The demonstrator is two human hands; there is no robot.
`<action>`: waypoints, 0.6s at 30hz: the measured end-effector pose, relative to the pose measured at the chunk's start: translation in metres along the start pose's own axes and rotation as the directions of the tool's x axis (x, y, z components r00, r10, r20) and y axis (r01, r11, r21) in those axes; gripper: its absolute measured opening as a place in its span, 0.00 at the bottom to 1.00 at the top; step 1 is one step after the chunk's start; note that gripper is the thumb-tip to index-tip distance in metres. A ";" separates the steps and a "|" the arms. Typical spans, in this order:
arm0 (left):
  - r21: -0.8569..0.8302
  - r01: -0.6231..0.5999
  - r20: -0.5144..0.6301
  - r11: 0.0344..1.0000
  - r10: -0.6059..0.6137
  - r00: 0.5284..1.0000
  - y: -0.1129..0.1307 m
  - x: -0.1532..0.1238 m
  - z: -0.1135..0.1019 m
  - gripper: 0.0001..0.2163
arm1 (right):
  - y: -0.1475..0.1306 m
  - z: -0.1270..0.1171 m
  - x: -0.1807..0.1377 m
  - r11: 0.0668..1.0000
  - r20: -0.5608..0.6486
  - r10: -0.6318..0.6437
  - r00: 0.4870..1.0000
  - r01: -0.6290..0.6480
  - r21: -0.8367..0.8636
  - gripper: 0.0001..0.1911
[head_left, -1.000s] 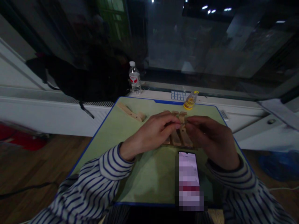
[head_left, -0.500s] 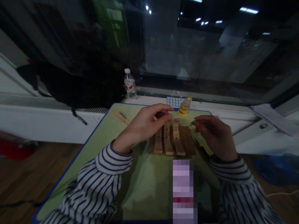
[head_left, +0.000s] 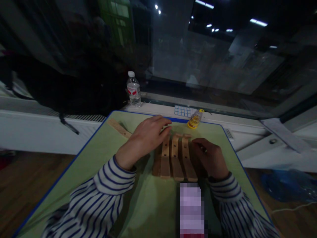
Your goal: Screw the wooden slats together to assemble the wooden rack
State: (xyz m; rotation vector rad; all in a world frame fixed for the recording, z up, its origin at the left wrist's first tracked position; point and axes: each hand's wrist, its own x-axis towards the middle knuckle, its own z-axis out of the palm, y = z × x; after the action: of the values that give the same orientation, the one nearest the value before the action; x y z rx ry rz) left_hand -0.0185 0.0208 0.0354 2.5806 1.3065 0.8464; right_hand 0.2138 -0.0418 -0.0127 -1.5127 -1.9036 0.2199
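Three curved wooden strips [head_left: 175, 162] with small dark holes lie side by side on a darker brown board [head_left: 156, 165]. My left hand [head_left: 148, 137] hovers by the upper end of the leftmost strip, thumb and forefinger curved with a gap between them and nothing visible in it. Beside the rightmost strip, my right hand [head_left: 210, 157] is closed in a pinch. Whatever its fingertips hold, if anything, is too small and dark to make out. Another wooden strip [head_left: 119, 128] with a hole lies to the left, partly behind my left hand.
Beyond the strips, a small clear bottle with a yellow cap [head_left: 195, 119] stands near the green table's [head_left: 96, 165] far edge. On the sill are a water bottle [head_left: 134, 90] and a blue-grid sheet [head_left: 182, 110]. A pixelated patch [head_left: 190, 208] covers the near middle.
My right hand has moved left and down, closer to the rightmost strip. My left hand has shifted slightly left and down. The whole view has shifted a little.
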 end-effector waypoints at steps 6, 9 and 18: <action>0.048 -0.083 0.015 0.995 0.082 0.997 -0.001 0.000 0.009 0.12 | 0.003 0.009 0.000 0.995 0.075 -0.055 0.996 0.061 -0.075 0.10; 0.054 -0.088 0.019 0.995 0.087 0.996 -0.001 0.000 0.011 0.11 | 0.009 0.014 0.000 0.993 0.084 -0.061 0.995 0.070 -0.099 0.10; 0.067 -0.090 0.021 0.994 0.089 0.996 0.000 -0.001 0.008 0.12 | 0.009 0.016 -0.001 0.987 0.114 -0.082 0.990 0.096 -0.127 0.09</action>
State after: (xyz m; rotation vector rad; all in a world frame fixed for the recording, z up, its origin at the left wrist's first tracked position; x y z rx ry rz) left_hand -0.0141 0.0210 0.0281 2.7107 1.2439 0.8052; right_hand 0.2115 -0.0355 -0.0303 -1.5240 -2.1034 0.1410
